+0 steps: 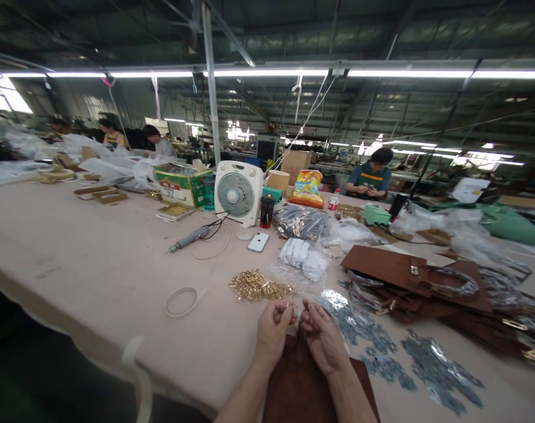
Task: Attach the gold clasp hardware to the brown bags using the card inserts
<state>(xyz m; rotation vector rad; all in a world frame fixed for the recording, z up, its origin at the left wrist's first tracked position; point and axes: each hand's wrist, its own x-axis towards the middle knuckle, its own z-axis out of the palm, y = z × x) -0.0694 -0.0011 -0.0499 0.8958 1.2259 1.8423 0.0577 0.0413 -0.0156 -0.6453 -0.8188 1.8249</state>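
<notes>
**Where Both Hands Meet on the Leather**

While a ring of tape (181, 301) lies on the table (95, 258) to the left, a heap of gold fittings (258, 288) sits just beyond the left hand (273, 332). That hand is curled, thumb and forefinger pinched on a small metal piece (290, 305). Beneath both wrists, at the near edge, lies the brown leather piece (298, 382), its far edge under the fingertips. The right hand (322, 336), touching the left, is curled too, fingertips down on the leather; whether it grips I cannot tell. Right of it, silvery plastic scraps (364, 335) are scattered, and stacked brown bags (417, 282) lie farther right.
</notes>
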